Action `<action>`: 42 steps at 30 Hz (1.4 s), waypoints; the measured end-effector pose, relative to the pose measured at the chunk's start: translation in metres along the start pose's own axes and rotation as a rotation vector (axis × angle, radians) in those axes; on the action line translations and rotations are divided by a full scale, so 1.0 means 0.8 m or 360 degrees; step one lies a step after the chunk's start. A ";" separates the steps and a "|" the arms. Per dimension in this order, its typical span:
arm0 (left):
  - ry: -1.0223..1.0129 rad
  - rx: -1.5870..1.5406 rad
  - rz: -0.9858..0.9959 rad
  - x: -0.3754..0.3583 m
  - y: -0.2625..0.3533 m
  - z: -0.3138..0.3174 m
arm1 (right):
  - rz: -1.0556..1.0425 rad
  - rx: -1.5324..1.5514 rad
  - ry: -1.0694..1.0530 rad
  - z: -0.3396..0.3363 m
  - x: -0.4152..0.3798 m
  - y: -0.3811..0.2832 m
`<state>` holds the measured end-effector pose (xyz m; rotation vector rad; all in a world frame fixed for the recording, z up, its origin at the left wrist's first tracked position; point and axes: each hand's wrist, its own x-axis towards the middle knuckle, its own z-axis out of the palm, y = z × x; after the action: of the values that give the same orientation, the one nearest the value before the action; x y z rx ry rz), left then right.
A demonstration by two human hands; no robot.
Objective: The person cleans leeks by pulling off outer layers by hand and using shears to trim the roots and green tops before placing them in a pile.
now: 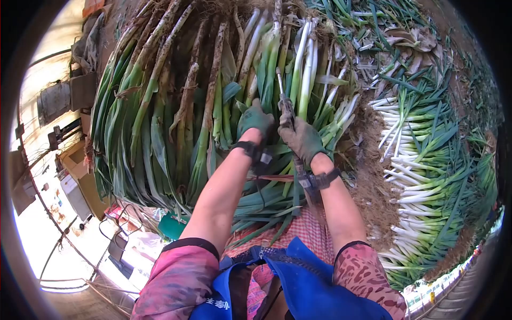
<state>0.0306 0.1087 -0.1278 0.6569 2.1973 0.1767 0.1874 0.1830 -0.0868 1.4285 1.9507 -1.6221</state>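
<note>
My left hand (255, 118), in a green glove, is closed at the lower part of a leek among the large pile of untrimmed leeks (160, 106). Just to its right, my right hand (301, 136), in a dirty grey-green glove, is wrapped round a thin tool with a narrow metal nozzle (280, 82) that points up over the green leaves. Clean white leek stalks (306, 69) lie right beside the nozzle. Brown, soil-covered stalks with roots fill the left side of the pile. What my left fingers grip is partly hidden.
A long row of clean leeks (410, 186) lies on the right, white ends toward me. Peeled scraps and roots (373, 197) cover the ground between the pile and the row. At the left are a cardboard box (82, 170) and a green bowl (172, 226).
</note>
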 end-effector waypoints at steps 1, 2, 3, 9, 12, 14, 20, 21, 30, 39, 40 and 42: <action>-0.0106 -0.0164 0.0070 -0.004 -0.009 -0.016 | 0.0008 -0.0025 -0.0021 -0.002 -0.007 -0.007; -0.0140 -0.0502 0.0149 -0.010 -0.033 -0.015 | 0.0021 -0.0049 -0.0042 -0.006 -0.023 -0.014; -0.0254 -0.0784 0.0100 -0.023 -0.051 -0.018 | 0.0037 -0.0074 -0.0064 -0.008 -0.035 -0.018; -0.0592 -0.1523 -0.0080 -0.072 -0.095 -0.017 | 0.0155 -0.0189 -0.0069 -0.008 0.012 -0.054; -0.0616 -0.1549 -0.0109 -0.075 -0.093 -0.014 | 0.0026 -0.0187 -0.0109 -0.022 0.081 -0.076; -0.0585 -0.1537 -0.0082 -0.082 -0.093 -0.010 | -0.0026 -0.0212 0.0050 -0.014 0.137 -0.065; -0.0707 -0.1491 0.0063 -0.104 -0.114 -0.009 | 0.0134 0.0032 -0.0049 -0.011 0.058 -0.047; -0.0719 -0.1476 0.0116 -0.105 -0.116 -0.009 | 0.0176 -0.0025 -0.0144 -0.008 0.030 -0.053; -0.0726 -0.1387 0.0006 -0.106 -0.115 -0.005 | 0.0056 -0.0139 0.0135 -0.026 0.147 -0.065; -0.0735 -0.1429 0.0007 -0.112 -0.107 -0.010 | -0.0055 -0.0448 0.0032 -0.045 0.179 -0.073; -0.0699 -0.1355 0.0157 -0.105 -0.124 0.004 | -0.0003 -0.0402 0.0003 -0.049 0.188 -0.079; -0.0645 -0.1305 0.0331 -0.096 -0.146 0.029 | 0.0015 -0.0366 -0.0061 -0.054 0.174 -0.101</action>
<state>0.0422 -0.0324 -0.1305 0.3945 1.4749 0.9093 0.0719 0.2989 -0.1169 1.3060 2.0289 -1.3581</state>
